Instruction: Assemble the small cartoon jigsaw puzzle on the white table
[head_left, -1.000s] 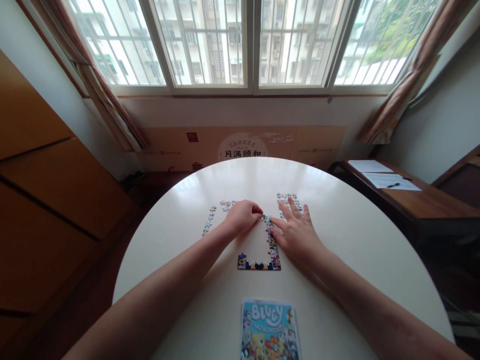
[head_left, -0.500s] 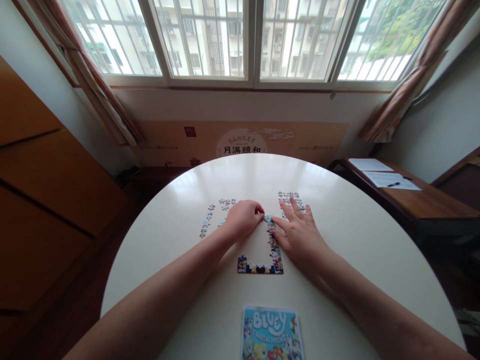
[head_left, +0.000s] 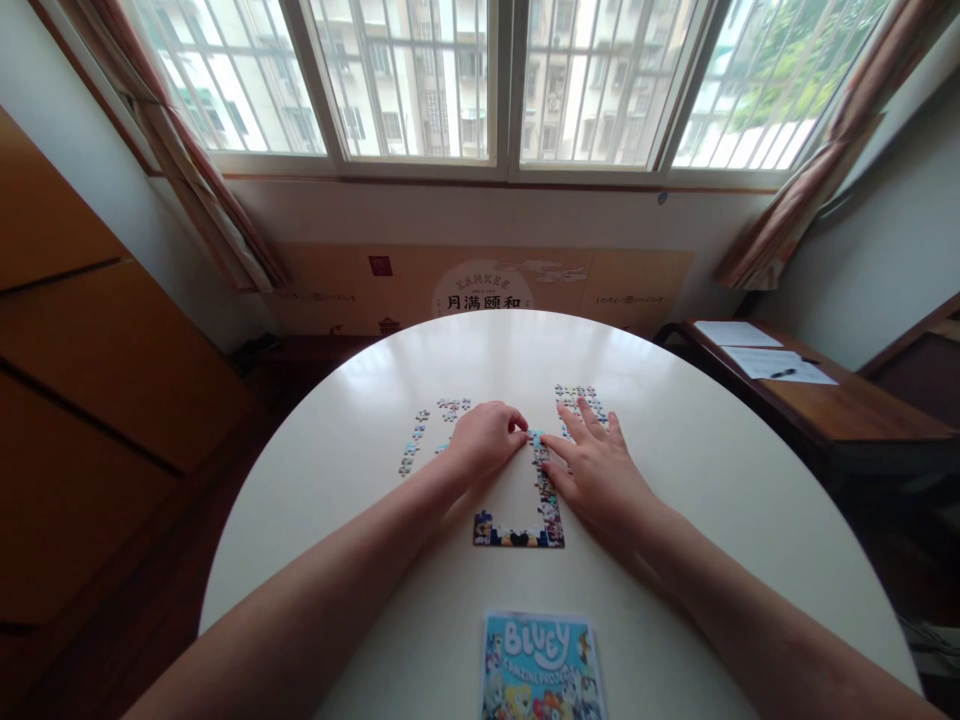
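Observation:
A partly joined jigsaw puzzle (head_left: 551,510) lies on the white round table, its bottom row and right side forming an L with a short corner at the left. At the top of its right side is a light-blue puzzle piece (head_left: 535,438). My left hand (head_left: 489,438) is closed in a pinch at that piece's left edge; the fingertips partly hide what they grip. Spread fingers of my right hand (head_left: 600,455) rest flat, with thumb and index finger against the right side of the joined strip.
Loose puzzle pieces lie in groups at the left (head_left: 414,440), behind my left hand (head_left: 454,405) and beyond my right hand (head_left: 576,393). A blue "Bluey" picture sheet (head_left: 541,665) lies near the front. Papers (head_left: 780,365) and a pen rest on a wooden side table (head_left: 870,405).
Hardly anything differs. Both hands stay at the top of the joined strip, and the view has shifted very slightly.

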